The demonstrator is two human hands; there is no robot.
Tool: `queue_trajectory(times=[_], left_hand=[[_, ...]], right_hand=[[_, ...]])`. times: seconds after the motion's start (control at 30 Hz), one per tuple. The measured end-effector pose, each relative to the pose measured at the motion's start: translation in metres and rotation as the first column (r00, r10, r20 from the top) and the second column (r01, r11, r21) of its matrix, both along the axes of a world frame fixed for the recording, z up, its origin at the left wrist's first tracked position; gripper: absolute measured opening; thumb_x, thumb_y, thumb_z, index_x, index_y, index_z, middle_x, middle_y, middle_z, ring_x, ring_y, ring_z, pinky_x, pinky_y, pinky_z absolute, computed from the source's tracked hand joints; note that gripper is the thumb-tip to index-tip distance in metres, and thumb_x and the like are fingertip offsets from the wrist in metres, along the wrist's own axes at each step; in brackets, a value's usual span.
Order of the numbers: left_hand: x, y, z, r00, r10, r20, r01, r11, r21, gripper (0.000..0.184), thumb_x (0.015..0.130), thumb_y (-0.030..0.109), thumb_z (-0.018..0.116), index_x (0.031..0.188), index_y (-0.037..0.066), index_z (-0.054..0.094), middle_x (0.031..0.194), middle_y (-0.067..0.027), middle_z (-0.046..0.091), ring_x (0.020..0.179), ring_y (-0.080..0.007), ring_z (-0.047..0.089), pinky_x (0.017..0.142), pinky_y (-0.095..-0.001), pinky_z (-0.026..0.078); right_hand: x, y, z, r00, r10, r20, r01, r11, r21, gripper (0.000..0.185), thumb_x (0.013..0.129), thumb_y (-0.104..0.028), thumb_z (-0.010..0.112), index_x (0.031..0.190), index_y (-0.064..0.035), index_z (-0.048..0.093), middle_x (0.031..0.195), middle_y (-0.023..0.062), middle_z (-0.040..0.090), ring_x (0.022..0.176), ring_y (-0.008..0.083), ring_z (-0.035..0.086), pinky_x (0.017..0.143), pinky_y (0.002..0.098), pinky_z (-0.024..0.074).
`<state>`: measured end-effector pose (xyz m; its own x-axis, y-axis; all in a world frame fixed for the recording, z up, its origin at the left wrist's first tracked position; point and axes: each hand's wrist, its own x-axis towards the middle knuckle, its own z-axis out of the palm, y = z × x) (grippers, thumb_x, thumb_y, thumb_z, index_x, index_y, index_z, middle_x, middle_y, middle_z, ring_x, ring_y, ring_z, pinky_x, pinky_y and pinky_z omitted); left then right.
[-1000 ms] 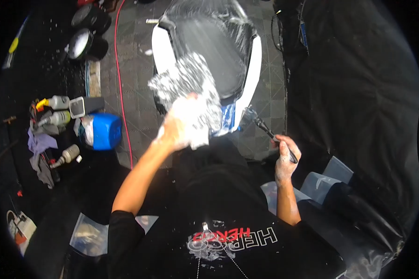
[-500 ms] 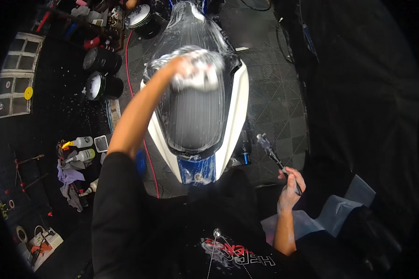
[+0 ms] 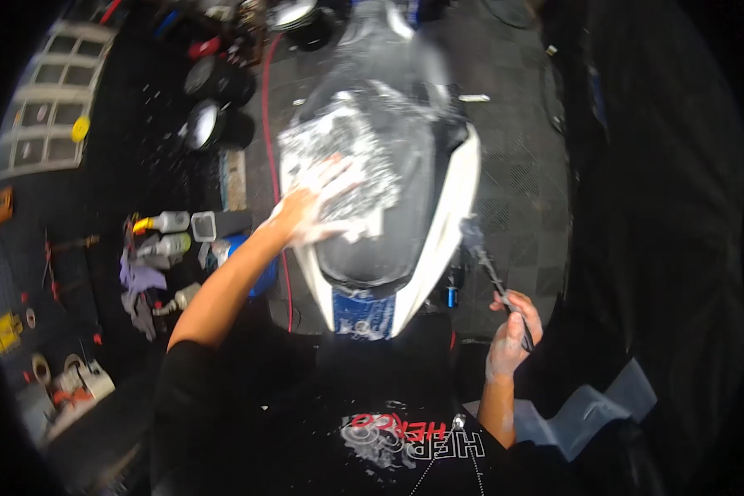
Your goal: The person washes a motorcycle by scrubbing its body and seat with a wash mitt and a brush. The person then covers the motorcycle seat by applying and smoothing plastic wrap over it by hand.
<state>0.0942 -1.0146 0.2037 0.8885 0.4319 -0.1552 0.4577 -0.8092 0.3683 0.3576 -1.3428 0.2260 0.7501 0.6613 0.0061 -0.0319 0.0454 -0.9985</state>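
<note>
Foam streaks the long dark seat of a motorcycle, framed by white side panels and a blue tail piece. On the left part of the seat lies a soapy wash cloth, thick with suds. My left hand presses it down from above, fingers spread over it and foam on the skin; motion blurs its edges. At the right, beside the tail, my right hand is closed around the handle of a detailing brush. The brush's foamy head points up and forward, near the right white panel.
Black buckets with foam stand at the left behind a red hose. Spray bottles and a purple cloth lie at the left. A clear plastic sheet is at lower right, and dark tiles cover the floor.
My left hand has drawn the wash cloth back toward me and left over the seat. The view has shifted, while my right hand keeps its hold on the brush.
</note>
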Motion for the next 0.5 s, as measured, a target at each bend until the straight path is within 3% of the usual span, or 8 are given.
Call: queue_trajectory(times=[0.1, 0.17, 0.2, 0.27, 0.33, 0.4, 0.47, 0.5], left_hand=[[0.016, 0.047, -0.019, 0.992, 0.077, 0.103, -0.078, 0.997, 0.008, 0.103, 0.060, 0.042, 0.085, 0.153, 0.025, 0.044, 0.160, -0.0160, 0.037, 0.150, -0.0373, 0.029, 0.121, -0.0584, 0.023], [0.033, 0.088, -0.036, 0.972, 0.224, 0.066, -0.212, 0.965, -0.151, 0.096, 0.067, 0.053, 0.082, 0.152, 0.027, 0.045, 0.156, -0.0136, 0.044, 0.143, -0.0357, 0.042, 0.117, -0.0527, 0.033], [0.041, 0.108, -0.044, 0.959, 0.284, 0.001, -0.280, 0.945, -0.171, 0.088, 0.074, 0.061, 0.077, 0.148, 0.023, 0.050, 0.149, -0.0151, 0.052, 0.136, -0.0350, 0.051, 0.113, -0.0468, 0.040], [0.056, 0.148, -0.091, 0.913, 0.406, 0.027, -0.395, 0.900, -0.183, 0.091, 0.072, 0.070, 0.074, 0.141, 0.013, 0.058, 0.134, -0.0167, 0.064, 0.126, -0.0350, 0.060, 0.107, -0.0438, 0.046], [0.054, 0.187, -0.131, 0.866, 0.487, 0.111, -0.454, 0.860, -0.231, 0.082, 0.074, 0.066, 0.074, 0.133, 0.010, 0.061, 0.125, -0.0197, 0.068, 0.117, -0.0374, 0.065, 0.100, -0.0454, 0.050], [0.022, 0.193, -0.127, 0.798, 0.570, 0.194, -0.544, 0.821, -0.172, 0.074, 0.078, 0.060, 0.074, 0.128, 0.008, 0.062, 0.126, -0.0224, 0.067, 0.114, -0.0377, 0.066, 0.097, -0.0468, 0.052], [-0.055, 0.172, -0.068, 0.767, 0.613, 0.189, -0.509, 0.761, -0.402, 0.065, 0.084, 0.054, 0.071, 0.126, 0.004, 0.062, 0.120, -0.0210, 0.070, 0.108, -0.0336, 0.069, 0.092, -0.0432, 0.054], [-0.093, 0.161, -0.071, 0.733, 0.623, 0.271, -0.448, 0.743, -0.497, 0.064, 0.085, 0.046, 0.073, 0.130, 0.004, 0.059, 0.124, -0.0187, 0.068, 0.112, -0.0303, 0.067, 0.096, -0.0415, 0.053]], right_hand=[[-0.021, 0.010, 0.006, 0.991, -0.108, 0.079, 0.116, 0.989, -0.093, 0.027, 0.097, -0.020, 0.062, 0.110, 0.0037, 0.066, 0.106, 0.0192, 0.068, 0.089, 0.0244, 0.068, 0.077, 0.0345, 0.0564], [-0.035, 0.022, 0.027, 0.981, -0.154, 0.118, 0.167, 0.980, -0.110, 0.025, 0.096, -0.018, 0.063, 0.111, 0.0025, 0.062, 0.099, 0.0169, 0.069, 0.089, 0.0224, 0.068, 0.077, 0.0324, 0.0558], [-0.044, 0.024, 0.035, 0.971, -0.194, 0.137, 0.210, 0.971, -0.113, 0.026, 0.097, -0.018, 0.062, 0.113, 0.0015, 0.059, 0.102, 0.0166, 0.068, 0.091, 0.0229, 0.068, 0.076, 0.0320, 0.0560], [-0.069, 0.026, 0.051, 0.935, -0.260, 0.239, 0.273, 0.962, -0.019, 0.027, 0.103, -0.023, 0.056, 0.117, 0.0004, 0.055, 0.105, 0.0154, 0.065, 0.095, 0.0252, 0.068, 0.075, 0.0321, 0.0570], [-0.107, 0.030, 0.076, 0.901, -0.294, 0.318, 0.284, 0.956, 0.079, 0.032, 0.106, -0.029, 0.054, 0.117, 0.0002, 0.055, 0.107, 0.0148, 0.063, 0.096, 0.0260, 0.068, 0.075, 0.0325, 0.0572], [-0.151, 0.040, 0.098, 0.930, -0.236, 0.281, 0.172, 0.957, 0.234, 0.038, 0.106, -0.036, 0.054, 0.117, -0.0002, 0.056, 0.108, 0.0138, 0.062, 0.098, 0.0260, 0.068, 0.075, 0.0323, 0.0569], [-0.207, 0.074, 0.118, 0.948, -0.190, 0.254, 0.101, 0.939, 0.329, 0.046, 0.103, -0.047, 0.056, 0.117, -0.0031, 0.057, 0.105, 0.0124, 0.061, 0.093, 0.0279, 0.067, 0.073, 0.0344, 0.0570], [-0.239, 0.099, 0.126, 0.971, -0.121, 0.207, 0.028, 0.915, 0.402, 0.047, 0.102, -0.049, 0.056, 0.117, -0.0037, 0.057, 0.105, 0.0124, 0.062, 0.092, 0.0285, 0.066, 0.073, 0.0349, 0.0571]])
